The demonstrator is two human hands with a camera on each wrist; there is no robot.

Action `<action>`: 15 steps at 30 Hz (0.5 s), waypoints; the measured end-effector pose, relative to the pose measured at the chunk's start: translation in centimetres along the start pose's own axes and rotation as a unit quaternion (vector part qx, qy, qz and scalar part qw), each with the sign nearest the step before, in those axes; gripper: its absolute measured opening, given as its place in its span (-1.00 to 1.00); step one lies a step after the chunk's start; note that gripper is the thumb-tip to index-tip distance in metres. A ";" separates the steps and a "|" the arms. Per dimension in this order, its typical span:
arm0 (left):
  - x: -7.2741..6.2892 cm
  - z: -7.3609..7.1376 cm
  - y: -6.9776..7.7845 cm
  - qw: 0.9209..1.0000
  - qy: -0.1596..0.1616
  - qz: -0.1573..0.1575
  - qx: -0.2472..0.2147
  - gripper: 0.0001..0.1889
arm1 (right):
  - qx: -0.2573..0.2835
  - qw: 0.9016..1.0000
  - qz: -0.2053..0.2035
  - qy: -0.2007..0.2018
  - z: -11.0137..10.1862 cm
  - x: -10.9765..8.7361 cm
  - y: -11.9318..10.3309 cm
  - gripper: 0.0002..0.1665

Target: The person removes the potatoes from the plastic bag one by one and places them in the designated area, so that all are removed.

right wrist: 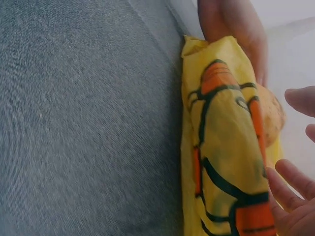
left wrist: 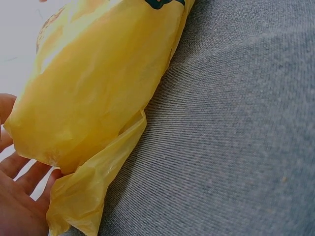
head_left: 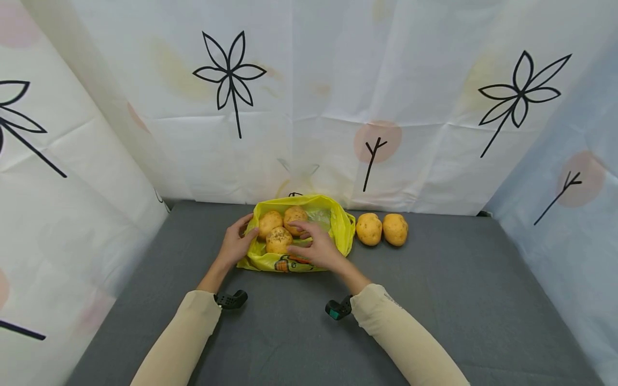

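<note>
A yellow plastic bag (head_left: pixel 264 261) with printed pictures lies with its mouth spread wide near the back of the table. Three potatoes sit inside it: one at left (head_left: pixel 270 222), one behind (head_left: pixel 295 214) and one in front (head_left: pixel 279 240). My left hand (head_left: pixel 235 244) holds the bag's left rim, thumb at the inner side and fingers outside. Over the bag's right part hovers my right hand (head_left: pixel 316 246), thumb and fingers apart, nothing between them, close to the front potato. The right wrist view shows the bag's printed front (right wrist: pixel 226 147) beside those spread fingers.
Two more potatoes, one nearer (head_left: pixel 369 229) and one farther right (head_left: pixel 395 229), lie side by side just right of the bag. Grey cloth covers the table (head_left: pixel 289 332). White patterned curtains (head_left: pixel 299 96) close off the back and both sides.
</note>
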State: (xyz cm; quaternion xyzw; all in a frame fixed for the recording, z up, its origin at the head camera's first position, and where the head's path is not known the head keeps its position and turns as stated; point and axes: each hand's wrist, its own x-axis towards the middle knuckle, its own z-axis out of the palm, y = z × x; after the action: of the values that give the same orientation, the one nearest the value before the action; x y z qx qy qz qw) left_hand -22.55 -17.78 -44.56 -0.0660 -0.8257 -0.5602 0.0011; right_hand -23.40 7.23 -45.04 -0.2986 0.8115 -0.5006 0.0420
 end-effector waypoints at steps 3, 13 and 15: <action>0.3 0.0 -0.6 1.000 0.000 0.005 0.002 -0.45 | -0.009 1.000 0.000 0.002 0.5 0.2 0.0 -0.27; 1.9 0.1 -4.6 1.000 0.011 0.007 0.011 -0.42 | -0.005 1.000 0.016 0.000 1.7 0.6 -0.1 -0.23; 1.9 0.2 -4.6 1.000 0.012 0.005 0.009 -0.42 | -0.003 1.000 0.019 0.001 2.0 0.7 0.0 -0.24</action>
State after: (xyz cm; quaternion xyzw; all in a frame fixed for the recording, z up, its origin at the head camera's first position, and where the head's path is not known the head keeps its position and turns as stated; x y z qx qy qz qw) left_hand -24.97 -19.05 -48.71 -0.0632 -0.8304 -0.5534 0.0138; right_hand -23.25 5.34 -45.86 -0.2828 0.8185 -0.4976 0.0504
